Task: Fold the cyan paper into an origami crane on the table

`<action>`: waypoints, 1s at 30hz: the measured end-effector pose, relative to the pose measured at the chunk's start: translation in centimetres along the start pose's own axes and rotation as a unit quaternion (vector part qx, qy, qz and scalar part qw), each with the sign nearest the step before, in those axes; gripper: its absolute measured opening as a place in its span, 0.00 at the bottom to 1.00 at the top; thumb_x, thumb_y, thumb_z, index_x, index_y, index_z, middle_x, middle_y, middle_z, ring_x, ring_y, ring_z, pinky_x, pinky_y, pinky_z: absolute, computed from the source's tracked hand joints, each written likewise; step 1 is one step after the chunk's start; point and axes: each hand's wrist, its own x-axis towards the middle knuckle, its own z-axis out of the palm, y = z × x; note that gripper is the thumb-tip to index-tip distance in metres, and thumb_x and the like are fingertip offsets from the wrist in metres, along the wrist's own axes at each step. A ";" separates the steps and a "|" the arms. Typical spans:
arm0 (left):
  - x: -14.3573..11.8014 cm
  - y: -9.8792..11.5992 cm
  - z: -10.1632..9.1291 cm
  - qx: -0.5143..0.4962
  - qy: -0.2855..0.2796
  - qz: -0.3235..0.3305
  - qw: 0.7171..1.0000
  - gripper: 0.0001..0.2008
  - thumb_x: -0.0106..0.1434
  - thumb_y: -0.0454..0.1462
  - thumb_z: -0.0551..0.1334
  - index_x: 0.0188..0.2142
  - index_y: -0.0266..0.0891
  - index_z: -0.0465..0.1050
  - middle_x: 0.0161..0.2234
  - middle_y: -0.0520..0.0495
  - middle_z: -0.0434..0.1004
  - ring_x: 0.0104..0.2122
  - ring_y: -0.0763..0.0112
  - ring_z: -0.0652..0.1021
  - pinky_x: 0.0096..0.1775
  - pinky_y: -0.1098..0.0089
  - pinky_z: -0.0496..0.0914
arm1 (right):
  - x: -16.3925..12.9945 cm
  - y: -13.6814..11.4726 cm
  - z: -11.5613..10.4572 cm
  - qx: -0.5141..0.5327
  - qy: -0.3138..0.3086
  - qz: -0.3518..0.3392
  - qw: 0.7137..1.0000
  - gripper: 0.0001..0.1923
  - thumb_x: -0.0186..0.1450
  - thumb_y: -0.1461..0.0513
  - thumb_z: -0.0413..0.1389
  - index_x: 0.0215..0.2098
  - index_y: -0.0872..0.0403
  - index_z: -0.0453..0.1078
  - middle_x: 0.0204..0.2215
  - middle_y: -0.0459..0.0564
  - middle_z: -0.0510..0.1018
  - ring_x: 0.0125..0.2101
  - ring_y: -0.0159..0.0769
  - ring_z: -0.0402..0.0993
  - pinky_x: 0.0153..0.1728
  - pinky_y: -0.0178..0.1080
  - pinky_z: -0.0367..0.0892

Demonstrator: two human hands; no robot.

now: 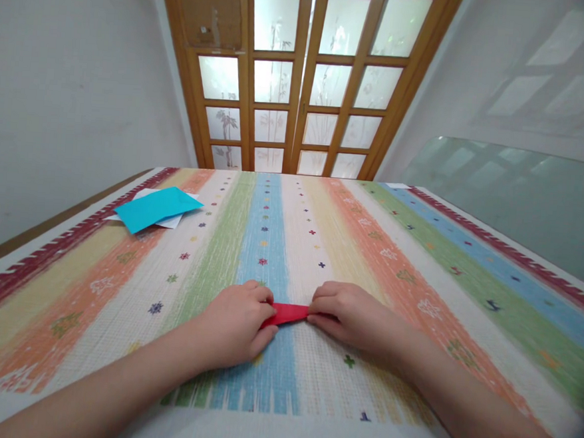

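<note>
We pinch a folded piece of red paper (pixel 289 313) between our left hand (pixel 239 322) and right hand (pixel 348 314), fingers of each gripping one end, low over the striped tablecloth (pixel 219 260). Well apart, toward the far left, a blue sheet (pixel 157 208) overlaps white sheets (pixel 174 221).

Red paper (pixel 290 313), folded narrow, tapering rightward, low over striped cloth (pixel 222 254)

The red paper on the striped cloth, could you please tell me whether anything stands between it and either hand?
Nothing visible does: the left hand holds the red paper at its left end, the right hand at its right tip. The blue sheet lies apart, farther off to the left.
</note>
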 end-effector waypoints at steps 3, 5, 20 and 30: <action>0.1 -0.7 -0.1 0.009 -0.005 -0.031 0.999 0.17 0.71 0.42 0.53 0.36 0.39 0.80 0.36 0.43 0.78 0.39 0.60 0.77 0.39 0.63 0.70 | 0.2 0.4 0.5 0.000 0.016 0.017 1.000 0.11 0.72 0.61 0.53 0.38 0.54 0.78 0.34 0.51 0.80 0.35 0.35 0.74 0.38 0.36 0.63; 0.2 -1.4 -0.1 0.017 -0.009 -0.053 0.998 0.18 0.71 0.42 0.52 0.34 0.38 0.79 0.33 0.43 0.79 0.36 0.61 0.77 0.37 0.64 0.69 | 0.4 0.7 1.0 -0.008 0.031 0.028 0.999 0.12 0.72 0.60 0.53 0.37 0.55 0.77 0.33 0.51 0.80 0.35 0.36 0.74 0.37 0.37 0.63; 0.9 -3.2 0.8 0.030 0.017 -0.091 0.995 0.13 0.68 0.40 0.57 0.30 0.39 0.74 0.30 0.45 0.76 0.34 0.61 0.76 0.36 0.65 0.68 | 0.8 0.8 2.0 0.013 0.069 0.132 0.989 0.12 0.69 0.60 0.55 0.27 0.54 0.71 0.27 0.49 0.76 0.28 0.34 0.68 0.29 0.36 0.56; 0.8 -3.3 0.9 0.039 0.011 -0.117 0.992 0.11 0.67 0.40 0.59 0.30 0.38 0.74 0.32 0.44 0.75 0.36 0.59 0.76 0.36 0.64 0.68 | 0.9 0.8 2.3 -0.034 0.074 0.173 0.982 0.12 0.67 0.59 0.56 0.26 0.53 0.70 0.26 0.51 0.76 0.27 0.36 0.68 0.29 0.38 0.57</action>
